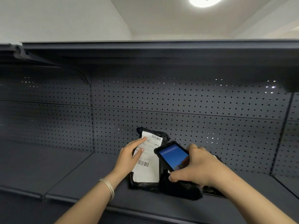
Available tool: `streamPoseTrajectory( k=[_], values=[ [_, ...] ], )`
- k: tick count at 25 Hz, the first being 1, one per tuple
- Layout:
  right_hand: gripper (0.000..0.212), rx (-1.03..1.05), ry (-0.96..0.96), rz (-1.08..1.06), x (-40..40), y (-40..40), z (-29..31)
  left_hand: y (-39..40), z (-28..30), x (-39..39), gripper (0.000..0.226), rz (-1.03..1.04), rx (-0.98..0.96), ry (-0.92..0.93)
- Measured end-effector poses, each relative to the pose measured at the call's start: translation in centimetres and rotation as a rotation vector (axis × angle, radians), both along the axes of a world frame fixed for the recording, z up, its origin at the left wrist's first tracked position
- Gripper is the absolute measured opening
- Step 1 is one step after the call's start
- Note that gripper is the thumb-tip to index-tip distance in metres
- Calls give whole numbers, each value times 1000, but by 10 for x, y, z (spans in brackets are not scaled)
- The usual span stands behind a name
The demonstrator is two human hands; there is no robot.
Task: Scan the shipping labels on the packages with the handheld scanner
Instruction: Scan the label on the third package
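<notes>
Wrist: two thin bangles [108, 187] on the left forearm, nearest the camera.
Right hand [201, 167]: closed around the handheld scanner [174, 156], thumb along its near edge; blue screen lit and tilted up at the viewer, head end angled toward the label, probably lining up a read.
Left hand [130, 156]: open, fingers flat on the shipping label [148, 156], pressing it down; likely smoothing the paper so the barcodes lie readable.
Package: black poly mailer [145, 183] lying on the shelf, far end propped against the back panel, white label face up with one barcode near its top and one mid-sheet.
Second package [213, 190]: another dark parcel just right, mostly hidden under the right hand; label not visible.
Surface: dark grey shelf [64, 175], matte.
Backing: perforated panel [194, 110], an upper shelf [145, 49] overhead.
Room: white ceiling, round ceiling light [205, 0].
</notes>
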State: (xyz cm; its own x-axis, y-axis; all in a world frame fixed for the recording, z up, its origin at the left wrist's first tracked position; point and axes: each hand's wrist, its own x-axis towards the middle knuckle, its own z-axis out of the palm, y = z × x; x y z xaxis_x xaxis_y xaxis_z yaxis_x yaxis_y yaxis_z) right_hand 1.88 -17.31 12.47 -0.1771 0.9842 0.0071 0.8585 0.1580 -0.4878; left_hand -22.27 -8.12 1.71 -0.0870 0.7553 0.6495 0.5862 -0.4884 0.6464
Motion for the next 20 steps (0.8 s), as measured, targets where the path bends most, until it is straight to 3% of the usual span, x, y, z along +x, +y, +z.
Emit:
streamPoseTrajectory(
  k=[9,20],
  values=[
    [81,15,-78,59,30,-30,6,-24,0,11,40,17,-37,-93],
    [73,12,-55,45,38,-29,6,-10,-1,9,45,-24,-84,-176]
  ],
)
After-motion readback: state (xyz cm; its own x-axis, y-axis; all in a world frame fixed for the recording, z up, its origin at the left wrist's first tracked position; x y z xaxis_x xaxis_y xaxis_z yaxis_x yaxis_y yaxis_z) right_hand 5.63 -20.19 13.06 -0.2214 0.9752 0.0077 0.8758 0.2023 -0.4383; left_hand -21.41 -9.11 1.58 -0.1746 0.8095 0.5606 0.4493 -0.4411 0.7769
